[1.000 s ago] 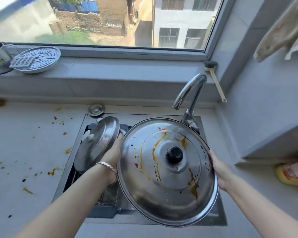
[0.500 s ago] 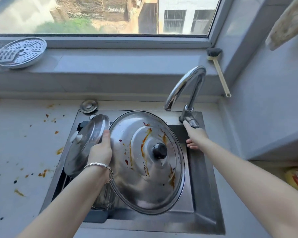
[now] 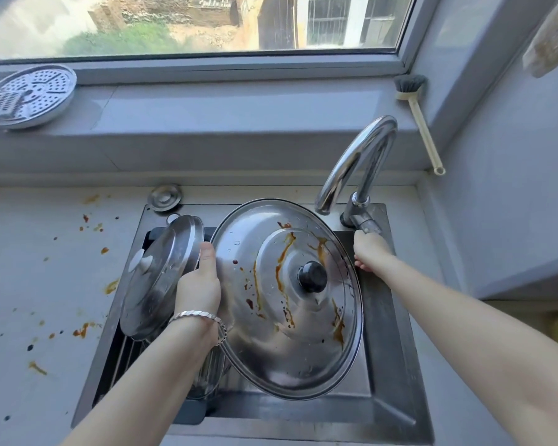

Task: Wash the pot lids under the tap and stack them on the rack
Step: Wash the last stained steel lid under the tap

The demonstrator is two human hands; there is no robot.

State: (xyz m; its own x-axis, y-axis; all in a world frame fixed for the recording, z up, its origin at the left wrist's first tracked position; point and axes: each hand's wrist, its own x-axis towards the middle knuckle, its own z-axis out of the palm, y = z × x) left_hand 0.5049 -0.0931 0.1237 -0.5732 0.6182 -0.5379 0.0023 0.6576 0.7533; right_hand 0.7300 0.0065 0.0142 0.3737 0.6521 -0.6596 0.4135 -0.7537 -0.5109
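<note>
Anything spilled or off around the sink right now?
Yes. Orange-brown sauce spatters dot the counter left of the sink, and the same sauce streaks the big lid held tilted by the left hand. No water is visible from the tap yet; the right hand is on its lever.

Sunlit window (image 3: 190, 24) above grey sill (image 3: 239, 104)
</note>
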